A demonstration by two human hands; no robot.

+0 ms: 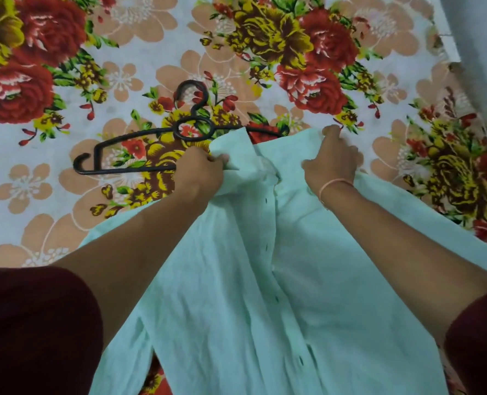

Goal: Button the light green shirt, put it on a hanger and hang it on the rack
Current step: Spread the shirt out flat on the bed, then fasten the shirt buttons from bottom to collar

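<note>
You have one light green shirt (308, 280) spread front-up on the flowered bedsheet (122, 38), collar at the far end, hem near you. Your left hand (199, 172) pinches the left collar edge; your right hand (332, 158) is closed on fabric at the right collar side. The cloth looks thin, soft and limp (it wrinkles easily), so it will likely sag unless you hold it by the firmer placket and collar. One black hanger (162, 141) lies just beyond the collar, its right end tucked under the shirt. I count about five dark buttonholes down the placket; the rack is not visible.
</note>
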